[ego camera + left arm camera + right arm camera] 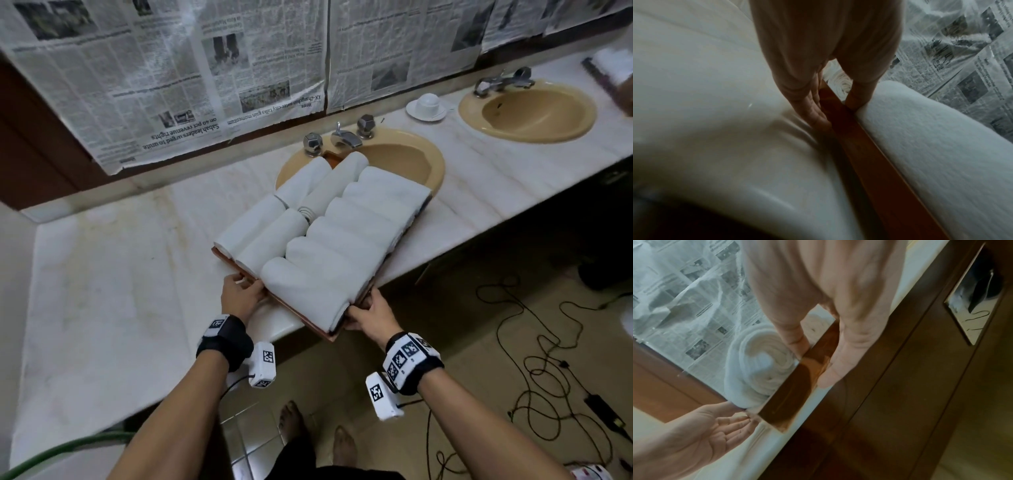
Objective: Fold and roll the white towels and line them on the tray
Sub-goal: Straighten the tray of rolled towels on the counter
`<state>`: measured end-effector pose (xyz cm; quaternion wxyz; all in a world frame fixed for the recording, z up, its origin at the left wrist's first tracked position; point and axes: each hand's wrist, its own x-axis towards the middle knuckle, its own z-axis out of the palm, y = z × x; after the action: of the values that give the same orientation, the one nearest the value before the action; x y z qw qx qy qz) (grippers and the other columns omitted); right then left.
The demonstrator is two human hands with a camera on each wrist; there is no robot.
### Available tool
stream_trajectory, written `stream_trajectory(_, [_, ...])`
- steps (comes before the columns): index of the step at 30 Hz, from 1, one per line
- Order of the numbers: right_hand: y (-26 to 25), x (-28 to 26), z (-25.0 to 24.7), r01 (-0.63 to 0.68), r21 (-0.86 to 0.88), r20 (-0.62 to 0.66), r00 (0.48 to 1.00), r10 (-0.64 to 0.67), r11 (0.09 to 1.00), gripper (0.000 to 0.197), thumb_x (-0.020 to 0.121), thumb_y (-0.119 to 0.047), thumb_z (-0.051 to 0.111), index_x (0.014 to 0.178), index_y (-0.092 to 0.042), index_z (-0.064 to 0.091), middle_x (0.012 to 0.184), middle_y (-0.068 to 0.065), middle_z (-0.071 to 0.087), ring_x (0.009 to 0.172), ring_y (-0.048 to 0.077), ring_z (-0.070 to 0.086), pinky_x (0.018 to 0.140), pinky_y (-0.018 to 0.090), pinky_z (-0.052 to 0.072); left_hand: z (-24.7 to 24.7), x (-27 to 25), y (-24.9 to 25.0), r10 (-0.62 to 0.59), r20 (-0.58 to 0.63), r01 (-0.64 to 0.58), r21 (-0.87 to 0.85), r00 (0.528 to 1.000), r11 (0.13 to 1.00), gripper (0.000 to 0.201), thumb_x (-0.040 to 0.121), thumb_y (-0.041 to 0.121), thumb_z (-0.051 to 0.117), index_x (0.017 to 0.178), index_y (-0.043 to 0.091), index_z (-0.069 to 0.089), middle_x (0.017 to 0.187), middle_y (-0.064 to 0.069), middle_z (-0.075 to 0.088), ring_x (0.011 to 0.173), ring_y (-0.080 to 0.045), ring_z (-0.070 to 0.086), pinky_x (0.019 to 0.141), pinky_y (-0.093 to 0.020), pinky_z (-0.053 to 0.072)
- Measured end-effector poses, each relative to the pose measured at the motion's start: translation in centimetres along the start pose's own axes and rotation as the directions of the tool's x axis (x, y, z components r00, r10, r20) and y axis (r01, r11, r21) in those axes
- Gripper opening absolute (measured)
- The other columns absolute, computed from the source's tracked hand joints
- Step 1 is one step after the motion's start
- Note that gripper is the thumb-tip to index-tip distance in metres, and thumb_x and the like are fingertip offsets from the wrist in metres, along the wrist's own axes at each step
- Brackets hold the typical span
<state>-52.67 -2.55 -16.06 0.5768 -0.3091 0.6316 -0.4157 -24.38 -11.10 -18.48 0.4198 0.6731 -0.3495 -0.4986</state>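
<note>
Head view, progress: You have the rolled white towels [342,236] lined in rows on the wooden tray [320,330], which sits on the marble tabletop [113,274] with its far end over the near sink [404,161]. No loose towel shows here, so rolling looks finished; I judge only squaring the tray is left.
Head view, hands: Your left hand [241,296] grips the tray's near-left edge; your right hand [371,313] grips its near corner.
Head view, writing: The newspaper [164,75] on the wall hangs upside down; one headline reads "Sabah leaders urged to unite on 40 pct revenue rights".
Left wrist view: Your fingers [816,112] lie outside the tray's rim [875,162], thumb inside against a towel, pinching the rim narrowly.
Right wrist view: Your thumb presses by a rolled towel end [764,365], fingers [840,363] outside the tray wall. Newsprint is too blurred to read.
</note>
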Motion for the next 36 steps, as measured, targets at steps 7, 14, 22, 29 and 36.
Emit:
stream_trajectory(7, [1.4,-1.0,1.7,0.071,-0.128,0.123,0.991,-0.055,0.989,0.066,0.078,-0.015,0.076,0.134,-0.024,0.045,0.121,0.009,0.063,0.107,0.021,0.065,0.074,0.038,0.061,-3.9,-3.2,-3.4,-0.042,-0.155,0.031,-0.074,0.987,0.997,0.079,0.057,0.038,0.086,0.121,0.014,0.046,0.112,-0.011,0.070,0.097,-0.028,0.071,0.083,-0.049,0.060])
stream_trajectory(14, [0.5,-1.0,5.0,0.125,-0.163,0.285,0.956,-0.074,0.979,0.067,0.083,-0.003,0.069,0.139,-0.025,0.041,0.122,0.006,0.062,0.102,0.022,0.067,0.074,0.046,0.061,-8.6,-3.5,-6.3,-0.069,-0.281,0.044,-0.096,0.957,0.994,0.068,0.058,0.040,0.086,0.112,0.021,0.048,0.106,-0.006,0.073,0.097,-0.026,0.071,0.088,-0.053,0.057])
stream_trajectory(22, [-0.3,0.7,9.1,0.175,-0.196,0.430,0.900,-0.076,0.965,0.067,0.084,-0.006,0.072,0.139,-0.026,0.038,0.124,0.002,0.063,0.101,0.015,0.068,0.079,0.052,0.059,-11.9,-4.6,-6.3,-0.094,-0.405,0.061,-0.094,0.909,0.994,0.073,0.055,0.045,0.081,0.114,0.017,0.047,0.107,-0.006,0.070,0.102,-0.025,0.067,0.094,-0.052,0.054])
stream_trajectory(29, [-0.7,1.9,12.2,0.207,-0.219,0.485,0.871,-0.077,0.954,0.071,0.076,-0.022,0.079,0.137,-0.031,0.043,0.126,-0.009,0.062,0.110,0.004,0.063,0.096,0.045,0.053,-14.0,-5.5,-6.1,-0.126,-0.485,0.086,-0.103,0.865,0.991,0.074,0.057,0.046,0.077,0.116,0.012,0.049,0.105,-0.008,0.071,0.099,-0.025,0.067,0.093,-0.050,0.054])
stream_trajectory(36, [-2.3,3.2,15.1,0.282,-0.263,0.573,0.815,-0.085,0.923,0.066,0.082,-0.016,0.074,0.137,-0.033,0.043,0.121,-0.012,0.062,0.110,0.014,0.063,0.100,0.046,0.051,-15.6,-6.1,-4.6,-0.171,-0.539,0.128,-0.117,0.825,0.985,0.072,0.061,0.044,0.078,0.117,0.008,0.049,0.108,-0.011,0.069,0.102,-0.029,0.064,0.096,-0.047,0.051])
